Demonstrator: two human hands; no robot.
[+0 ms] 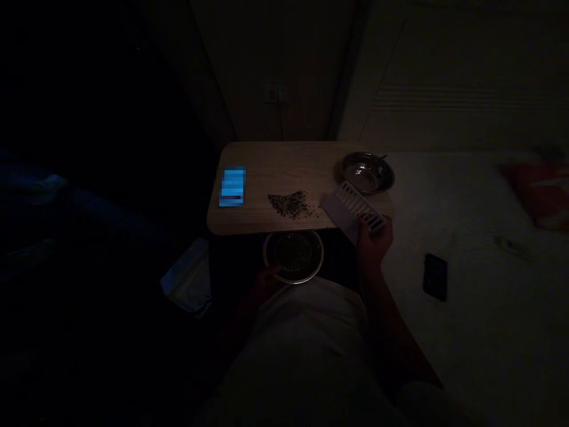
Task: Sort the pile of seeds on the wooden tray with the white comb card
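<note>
In dim light, my left hand [268,276] is closed on the near-left rim of a metal bowl [322,255], held just below the table's front edge. My right hand [374,236] grips a pale plastic piece with a row of slots [362,204], tilted over the right side of the table; its exact kind is unclear. Left of that piece, small dark grains [290,204] lie in a loose heap, a few scattered toward it. Behind the slotted piece stands a second, shiny metal bowl [367,172]. Darkness hides what the held bowl contains.
The small wooden table [284,163] carries a glowing blue screen [232,186] at its left. A dark phone [435,277] lies on the pale bedding [475,320] at right, near a red item [540,196]. A pale bag-like object [189,279] is low at left. A socket [274,93] is on the wall.
</note>
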